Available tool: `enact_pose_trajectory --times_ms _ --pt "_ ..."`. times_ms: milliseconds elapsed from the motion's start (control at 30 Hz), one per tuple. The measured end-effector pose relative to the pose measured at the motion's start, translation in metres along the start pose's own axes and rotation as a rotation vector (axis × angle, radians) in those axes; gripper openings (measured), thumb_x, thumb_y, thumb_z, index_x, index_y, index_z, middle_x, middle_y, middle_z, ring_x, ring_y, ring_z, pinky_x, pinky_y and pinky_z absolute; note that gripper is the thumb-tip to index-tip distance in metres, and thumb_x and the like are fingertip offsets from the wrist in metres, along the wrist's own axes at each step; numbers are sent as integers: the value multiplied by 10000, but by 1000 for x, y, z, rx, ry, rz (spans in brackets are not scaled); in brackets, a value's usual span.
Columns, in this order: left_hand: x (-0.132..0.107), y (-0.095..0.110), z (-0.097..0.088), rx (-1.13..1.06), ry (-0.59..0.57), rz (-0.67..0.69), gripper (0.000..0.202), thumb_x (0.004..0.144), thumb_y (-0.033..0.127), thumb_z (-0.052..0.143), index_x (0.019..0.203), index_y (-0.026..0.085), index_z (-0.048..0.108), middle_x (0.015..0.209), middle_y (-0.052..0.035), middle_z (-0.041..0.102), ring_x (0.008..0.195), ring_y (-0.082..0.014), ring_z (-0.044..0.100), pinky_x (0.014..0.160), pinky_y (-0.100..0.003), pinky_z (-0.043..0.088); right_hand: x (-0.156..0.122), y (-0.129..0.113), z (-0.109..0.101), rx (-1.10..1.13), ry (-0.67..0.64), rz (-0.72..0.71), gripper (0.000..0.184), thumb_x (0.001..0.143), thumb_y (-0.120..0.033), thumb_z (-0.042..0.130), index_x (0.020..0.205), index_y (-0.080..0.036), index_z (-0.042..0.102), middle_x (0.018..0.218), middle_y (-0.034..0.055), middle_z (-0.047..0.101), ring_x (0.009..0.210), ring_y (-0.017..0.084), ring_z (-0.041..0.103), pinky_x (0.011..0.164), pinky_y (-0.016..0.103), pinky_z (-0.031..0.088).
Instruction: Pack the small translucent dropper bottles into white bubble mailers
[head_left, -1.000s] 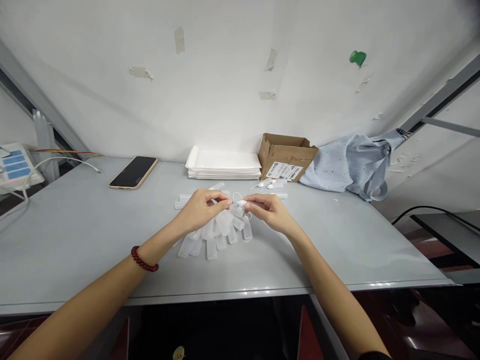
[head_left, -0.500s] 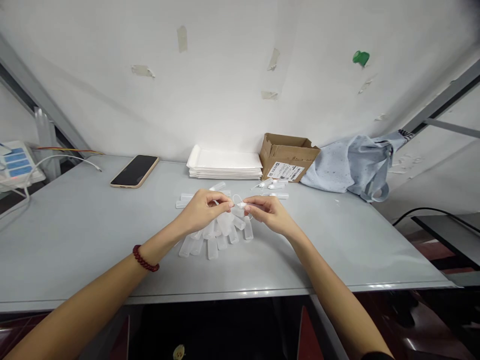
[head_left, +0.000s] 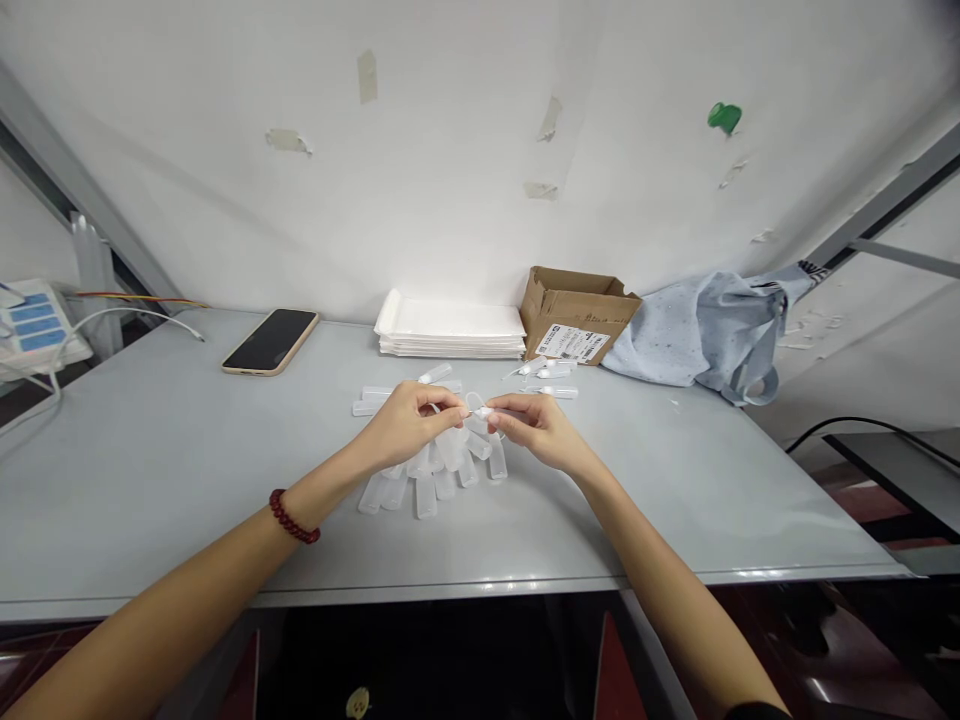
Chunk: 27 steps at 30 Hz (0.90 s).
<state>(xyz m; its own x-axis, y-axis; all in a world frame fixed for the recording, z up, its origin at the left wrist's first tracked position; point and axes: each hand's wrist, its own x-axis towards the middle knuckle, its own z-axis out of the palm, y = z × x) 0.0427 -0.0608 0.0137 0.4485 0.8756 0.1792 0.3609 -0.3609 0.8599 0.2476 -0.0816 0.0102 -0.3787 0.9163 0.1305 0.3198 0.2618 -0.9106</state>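
My left hand (head_left: 409, 425) and my right hand (head_left: 536, 428) meet over the middle of the grey table (head_left: 150, 470). Both pinch a small white plastic piece with a thin clear loop (head_left: 478, 407) between their fingertips. Hanging below and lying under the hands is a bunch of translucent plastic tubes (head_left: 431, 475), fanned out on the table. A few more small white pieces (head_left: 551, 372) lie just beyond my right hand. A red bead bracelet (head_left: 292, 518) is on my left wrist.
A phone (head_left: 270, 341) lies face up at the back left. A stack of white trays (head_left: 450, 330) and an open cardboard box (head_left: 574, 318) stand against the wall, with a light blue cloth bag (head_left: 705, 330) to the right. A white device with cables (head_left: 34, 330) sits at far left.
The hands keep the same pinch on the small piece; they have shifted only slightly, and the view has drifted a little.
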Motion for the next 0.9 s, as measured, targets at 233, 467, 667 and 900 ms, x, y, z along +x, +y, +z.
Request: enact_pose_trajectory --times_ms 233,467,667,900 --pt "-1 -1 1 11 -1 11 242 802 331 556 714 159 702 699 -27 677 642 -139 560 557 -234 397 0 1 1 9 -3 0 309 836 -419 567 896 -144 695 757 34 640 605 97 486 525 228 358" --pt "0 -4 1 27 -4 24 252 811 346 552 720 166 703 695 -20 673 599 -121 522 537 -230 373 1 0 2 -6 -6 -2 304 838 -415 564 871 -141 689 741 31 634 608 99 491 537 227 372" --pt "0 -2 0 21 -10 24 261 811 359 555 724 165 706 697 -17 671 558 -108 492 512 -224 352 1 -2 0 -13 16 -26 310 822 -427 586 890 -151 709 756 43 661 685 139 566 618 255 435" --pt "1 4 -4 -1 24 -43 353 848 388 494 678 152 693 701 -21 673 483 -86 416 452 -224 290 1 -1 -3 42 29 -37 296 824 -407 592 939 -162 712 794 50 674 710 149 592 657 272 460"
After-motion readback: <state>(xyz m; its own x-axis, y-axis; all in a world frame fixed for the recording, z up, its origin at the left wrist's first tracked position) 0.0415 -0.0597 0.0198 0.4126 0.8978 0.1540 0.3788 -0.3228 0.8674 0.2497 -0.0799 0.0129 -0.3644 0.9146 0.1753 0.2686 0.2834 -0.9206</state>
